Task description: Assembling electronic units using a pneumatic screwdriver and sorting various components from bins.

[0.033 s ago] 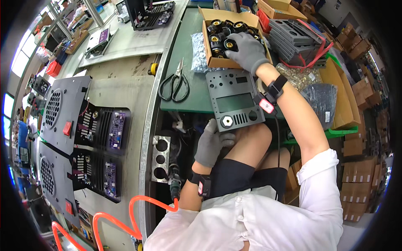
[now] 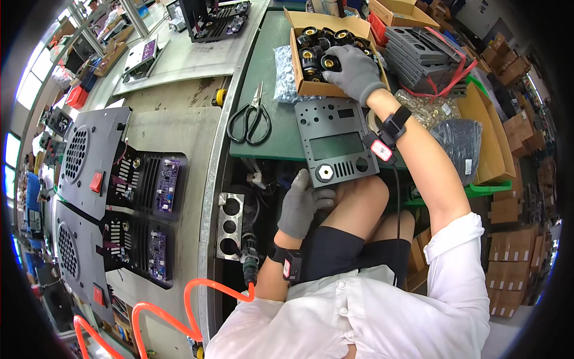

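A grey metal front panel with a window, slots and round holes lies tilted, its far end on the green table and its near end above my thigh. One pale hexagonal fitting sits in a lower hole. My left hand, in a grey glove, grips the panel's lower left corner, some fingers hidden. At the far end, my gloved right hand reaches into a cardboard box of black round sockets with brass centres. Its fingers close on one black socket at the near side of the box.
Scissors lie left of the panel. Stacked grey panels with red straps stand right of the box. A power screwdriver on an orange coiled hose hangs at left. Two part-built housings rest on the metal bench.
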A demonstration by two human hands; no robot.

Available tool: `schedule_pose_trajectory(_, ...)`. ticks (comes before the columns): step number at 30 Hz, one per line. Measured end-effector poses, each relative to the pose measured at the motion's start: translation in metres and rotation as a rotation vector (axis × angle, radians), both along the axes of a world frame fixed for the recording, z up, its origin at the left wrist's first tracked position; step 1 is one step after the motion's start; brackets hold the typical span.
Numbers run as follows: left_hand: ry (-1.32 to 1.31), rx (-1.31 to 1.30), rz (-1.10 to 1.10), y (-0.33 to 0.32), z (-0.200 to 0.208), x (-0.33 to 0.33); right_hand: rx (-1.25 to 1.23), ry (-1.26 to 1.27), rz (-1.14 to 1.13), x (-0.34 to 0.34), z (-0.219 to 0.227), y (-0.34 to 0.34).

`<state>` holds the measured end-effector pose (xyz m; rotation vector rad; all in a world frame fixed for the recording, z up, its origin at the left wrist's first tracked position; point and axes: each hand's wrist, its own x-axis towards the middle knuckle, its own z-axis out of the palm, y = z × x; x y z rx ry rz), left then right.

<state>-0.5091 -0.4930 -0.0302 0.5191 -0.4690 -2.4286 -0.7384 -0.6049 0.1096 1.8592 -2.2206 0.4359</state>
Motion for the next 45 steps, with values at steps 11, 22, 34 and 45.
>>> schedule_pose_trajectory(11,-0.29,-0.539,0.461,0.029,0.069,-0.006,-0.327,-0.173,0.484,0.062,0.001,0.136)
schedule_pose_trajectory(22,-0.353,-0.447,0.279,0.048,0.085,-0.029,-0.419,-0.253,0.523,0.064,-0.022,0.199)
schedule_pose_trajectory(34,-0.441,-1.16,0.631,0.06,0.097,-0.044,-0.171,-1.967,0.284,0.057,-0.027,0.213)
schedule_pose_trajectory(45,-0.646,-1.675,0.736,0.047,0.107,-0.033,-0.099,-1.928,0.162,0.057,-0.02,0.209)
